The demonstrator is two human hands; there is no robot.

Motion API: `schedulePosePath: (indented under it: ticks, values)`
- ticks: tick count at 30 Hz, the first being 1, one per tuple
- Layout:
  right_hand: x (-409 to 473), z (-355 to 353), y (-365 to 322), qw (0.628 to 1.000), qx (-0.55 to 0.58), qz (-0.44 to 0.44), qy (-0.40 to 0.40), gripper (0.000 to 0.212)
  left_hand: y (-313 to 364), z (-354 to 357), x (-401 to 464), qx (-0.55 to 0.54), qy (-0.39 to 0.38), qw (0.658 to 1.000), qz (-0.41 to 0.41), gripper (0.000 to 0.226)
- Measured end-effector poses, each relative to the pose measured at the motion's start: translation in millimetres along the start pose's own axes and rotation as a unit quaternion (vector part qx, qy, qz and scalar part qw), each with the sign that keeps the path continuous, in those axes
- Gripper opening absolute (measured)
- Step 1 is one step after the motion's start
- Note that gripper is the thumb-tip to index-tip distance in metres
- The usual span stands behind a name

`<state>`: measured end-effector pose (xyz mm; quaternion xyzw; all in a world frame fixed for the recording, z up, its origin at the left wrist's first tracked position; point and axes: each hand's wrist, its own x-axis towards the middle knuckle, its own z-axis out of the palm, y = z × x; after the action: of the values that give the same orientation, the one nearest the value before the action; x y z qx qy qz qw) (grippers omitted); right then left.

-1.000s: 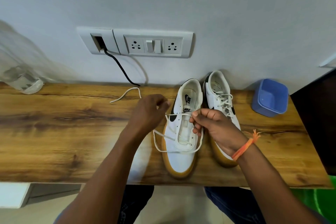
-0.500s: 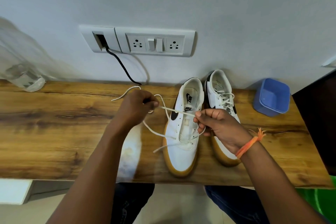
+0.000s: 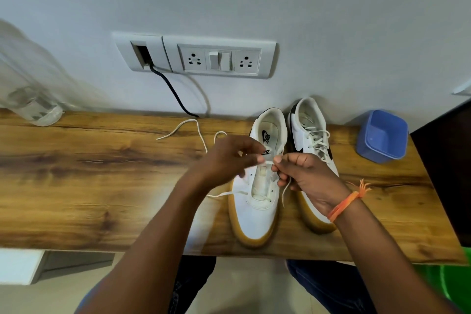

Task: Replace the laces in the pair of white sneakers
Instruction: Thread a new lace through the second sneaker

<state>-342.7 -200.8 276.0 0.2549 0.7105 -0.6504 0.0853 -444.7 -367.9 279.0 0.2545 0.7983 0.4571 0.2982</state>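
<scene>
the left sneaker (image 3: 257, 194) stands on the table (image 3: 89, 186) beside the laced right sneaker (image 3: 312, 140). both hands meet over its tongue: the left hand (image 3: 229, 160) and right hand (image 3: 303, 176) each pinch the lace (image 3: 193, 127). judged step: threading it through the upper eyelets. next calls for feeding the free end through the next eyelet and pulling slack even.
</scene>
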Motion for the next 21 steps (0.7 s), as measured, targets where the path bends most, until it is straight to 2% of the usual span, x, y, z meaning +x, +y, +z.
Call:
schedulePosePath:
  ticks: [1,3,6,10,13,15,18,21]
  values:
    - [0,1,0,1.000,0.004,-0.007,-0.001,0.023,2,7,0,-0.016,-0.037,0.999,0.008,0.015]
    - [0,1,0,1.000,0.003,-0.016,0.000,0.022,-1,12,0,-0.005,-0.059,0.998,0.007,0.010]
    - [0,-3,0,1.000,-0.018,-0.020,0.003,0.021,-8,-3,3,0.027,-0.027,0.999,-0.020,0.004]
    - [-1,-14,2,0.998,-0.060,-0.026,0.016,0.022,-25,-36,0,0.191,0.028,0.979,-0.065,0.007]
    - [0,-17,6,0.993,-0.115,-0.015,0.020,0.024,-36,-43,-5,0.254,-0.023,0.958,-0.130,0.016]
    - [1,-15,10,0.989,-0.140,-0.019,0.032,0.027,-36,-37,-6,0.273,-0.060,0.951,-0.134,0.022]
    - [0,-6,10,0.986,-0.159,-0.040,0.032,0.027,-24,-20,-4,0.224,-0.050,0.972,-0.060,0.034]
    - [0,2,8,0.989,-0.137,-0.051,0.012,0.023,-10,6,0,0.064,-0.094,0.993,-0.013,0.029]
